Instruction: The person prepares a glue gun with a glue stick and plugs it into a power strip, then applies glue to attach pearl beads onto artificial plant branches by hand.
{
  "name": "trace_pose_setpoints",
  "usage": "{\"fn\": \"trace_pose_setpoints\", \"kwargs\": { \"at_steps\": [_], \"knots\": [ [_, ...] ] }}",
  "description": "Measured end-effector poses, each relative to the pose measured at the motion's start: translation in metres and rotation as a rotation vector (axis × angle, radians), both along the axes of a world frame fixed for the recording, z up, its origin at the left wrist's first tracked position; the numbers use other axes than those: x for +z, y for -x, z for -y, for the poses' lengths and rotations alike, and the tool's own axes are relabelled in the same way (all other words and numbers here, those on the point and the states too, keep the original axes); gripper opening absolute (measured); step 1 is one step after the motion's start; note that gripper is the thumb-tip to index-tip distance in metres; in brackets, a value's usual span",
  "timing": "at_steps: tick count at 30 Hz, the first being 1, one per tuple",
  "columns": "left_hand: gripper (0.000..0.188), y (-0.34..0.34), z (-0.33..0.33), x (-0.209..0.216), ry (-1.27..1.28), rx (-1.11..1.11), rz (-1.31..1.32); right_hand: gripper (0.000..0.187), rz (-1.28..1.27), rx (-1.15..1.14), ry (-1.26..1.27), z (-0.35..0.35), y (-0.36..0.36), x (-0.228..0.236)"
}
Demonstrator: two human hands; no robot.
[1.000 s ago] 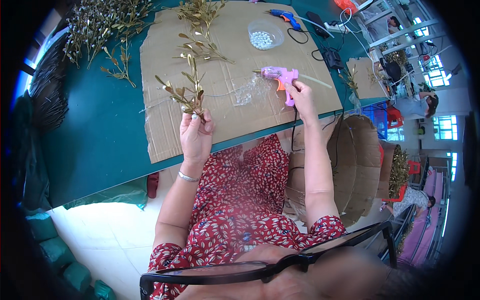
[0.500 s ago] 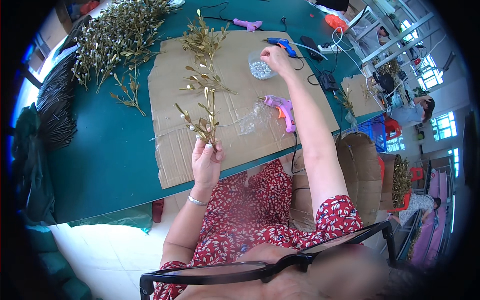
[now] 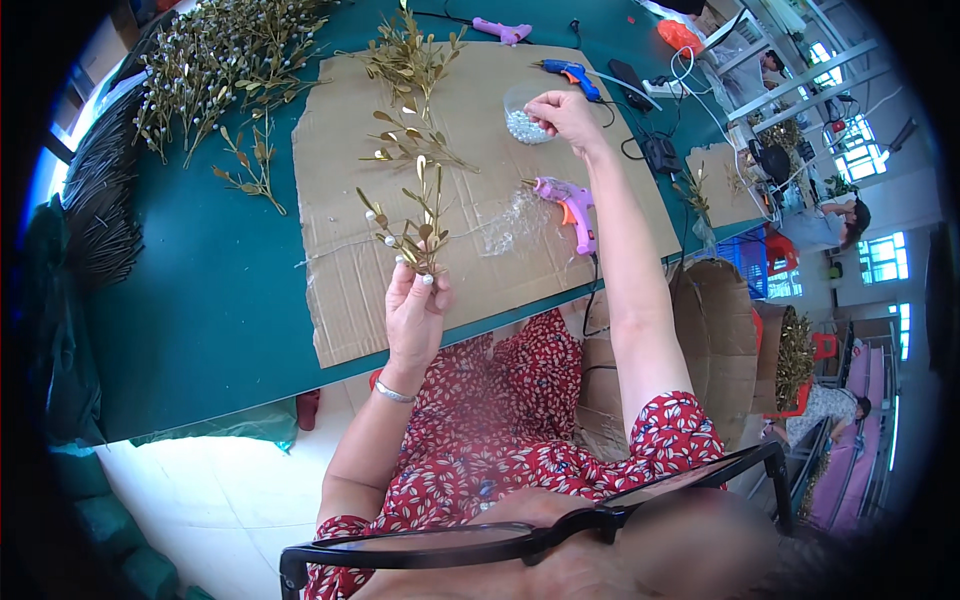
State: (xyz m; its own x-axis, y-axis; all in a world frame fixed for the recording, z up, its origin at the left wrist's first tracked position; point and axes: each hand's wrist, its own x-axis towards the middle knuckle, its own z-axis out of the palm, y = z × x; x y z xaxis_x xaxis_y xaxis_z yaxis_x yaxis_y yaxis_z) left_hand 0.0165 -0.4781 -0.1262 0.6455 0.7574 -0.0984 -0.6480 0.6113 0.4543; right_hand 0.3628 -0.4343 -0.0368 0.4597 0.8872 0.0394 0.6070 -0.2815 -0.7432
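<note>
My left hand [image 3: 414, 318] grips the stem end of an artificial sprig [image 3: 417, 240] with golden leaves and a few white pearl beads, held upright over the cardboard sheet [image 3: 360, 320]. With its fingers pinched together, my right hand [image 3: 572, 118] is over the rim of a clear round tub [image 3: 515, 97] of white pearl beads [image 3: 524, 128]. Whatever lies between those fingertips is too small to make out. A pink glue gun [image 3: 570, 208] rests below the tub, next to clear strings of glue [image 3: 510, 225].
More golden sprigs [image 3: 415, 62] lie on the cardboard, with a large beaded heap [image 3: 220, 65] at far left beside dark stems [image 3: 100, 210]. A blue glue gun [image 3: 573, 76], a second pink one [image 3: 502, 31] and cords lie at the back. Other people work at right.
My right hand has shifted slightly right and down, still pinched at the tub. The sprig in my left hand has turned and tilted a little. The whole view has moved slightly.
</note>
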Motion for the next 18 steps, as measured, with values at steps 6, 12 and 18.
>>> {"fn": "trace_pose_setpoints", "kwargs": {
  "at_steps": [6,12,18],
  "knots": [
    [0.034,0.002,0.002,-0.005,-0.040,-0.045,-0.006,0.016,-1.201,0.111,-0.377,0.082,0.112,0.000],
    [0.033,0.000,0.003,-0.002,-0.113,-0.029,-0.058,0.018,-1.469,0.137,-0.483,0.120,0.172,-0.010],
    [0.031,-0.001,0.003,0.000,-0.096,-0.050,0.013,0.015,-1.290,0.129,-0.486,0.130,0.189,-0.012]
  ]
}}
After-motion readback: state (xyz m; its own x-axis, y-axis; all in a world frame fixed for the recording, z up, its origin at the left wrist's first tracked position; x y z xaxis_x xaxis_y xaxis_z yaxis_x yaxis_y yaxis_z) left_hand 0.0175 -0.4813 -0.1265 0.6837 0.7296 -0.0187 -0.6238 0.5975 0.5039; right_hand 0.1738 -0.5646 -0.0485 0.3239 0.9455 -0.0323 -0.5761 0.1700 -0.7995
